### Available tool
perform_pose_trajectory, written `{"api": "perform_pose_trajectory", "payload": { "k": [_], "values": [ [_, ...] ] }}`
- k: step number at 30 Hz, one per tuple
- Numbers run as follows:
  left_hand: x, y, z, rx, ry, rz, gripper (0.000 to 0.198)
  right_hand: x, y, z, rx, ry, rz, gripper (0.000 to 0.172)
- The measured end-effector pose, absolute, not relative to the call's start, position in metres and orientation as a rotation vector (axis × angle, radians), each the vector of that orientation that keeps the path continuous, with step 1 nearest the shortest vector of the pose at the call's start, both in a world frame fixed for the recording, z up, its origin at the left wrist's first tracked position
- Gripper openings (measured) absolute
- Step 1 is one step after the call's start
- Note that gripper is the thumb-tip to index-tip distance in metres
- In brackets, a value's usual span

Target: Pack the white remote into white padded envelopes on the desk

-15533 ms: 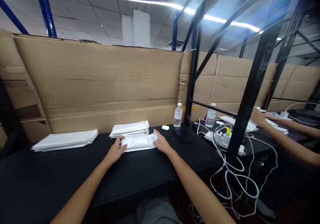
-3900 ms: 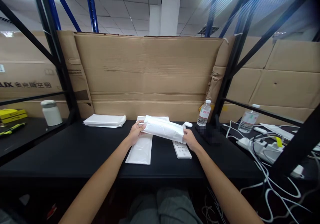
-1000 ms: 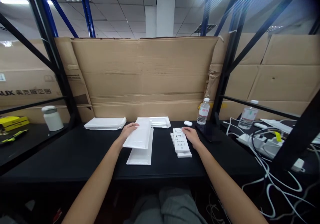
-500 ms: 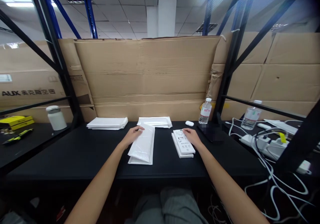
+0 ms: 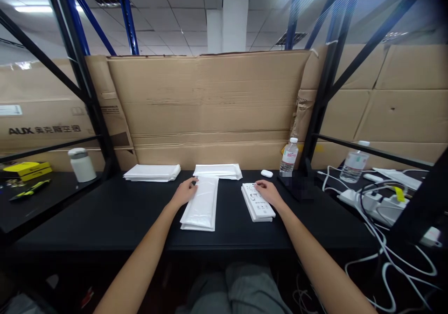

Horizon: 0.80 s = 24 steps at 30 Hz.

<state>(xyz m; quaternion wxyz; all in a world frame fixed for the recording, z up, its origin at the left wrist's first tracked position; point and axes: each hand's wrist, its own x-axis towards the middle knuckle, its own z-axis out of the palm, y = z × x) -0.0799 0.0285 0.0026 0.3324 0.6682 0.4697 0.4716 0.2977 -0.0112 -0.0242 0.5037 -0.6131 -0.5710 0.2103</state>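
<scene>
My left hand (image 5: 186, 192) is at the upper left edge of a white padded mailer (image 5: 202, 204), its fingers slightly apart beside the edge. That mailer lies flat on top of another one, their lower ends almost lined up. Over to the right, my right hand (image 5: 269, 192) grips the upper right edge of a flat white box (image 5: 262, 202) printed with black figures. This box rests on a similar white box (image 5: 263, 219), a little askew. The fingers under my right palm are partly hidden.
Two stacks of white mailers, one at left (image 5: 152, 172) and one at centre (image 5: 217, 170), lie along the cardboard back wall (image 5: 210, 99). A small white case (image 5: 266, 173) and a water bottle (image 5: 289, 156) stand back right. White cables (image 5: 381, 258) hang beyond the right post.
The top mailer, raised before, now lies flat on the lower one, and my left hand has drawn back left from it. The top box has shifted slightly under my right hand.
</scene>
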Motion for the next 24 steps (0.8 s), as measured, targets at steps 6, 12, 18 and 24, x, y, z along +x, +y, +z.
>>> {"api": "perform_pose_trajectory", "payload": {
  "k": [6, 12, 18, 24],
  "values": [
    [-0.0809, 0.0324, -0.0051, 1.863, 1.228, 1.174, 0.034, 0.2968, -0.0131, -0.0239, -1.504, -1.433, 0.436, 0.023],
    [-0.0817, 0.0295, -0.0056, 2.045, 1.373, 1.024, 0.038, 0.2958, -0.0121, -0.0250, -1.442, -1.506, 0.480, 0.033],
    [-0.0817, 0.0268, -0.0058, 2.142, 1.453, 0.930, 0.038, 0.2938, -0.0135, -0.0220, -1.425, -1.548, 0.522, 0.031],
    [-0.0817, 0.0267, -0.0060, 2.204, 1.539, 0.859, 0.035, 0.2915, -0.0135, -0.0216, -1.423, -1.536, 0.502, 0.030]
  ]
}}
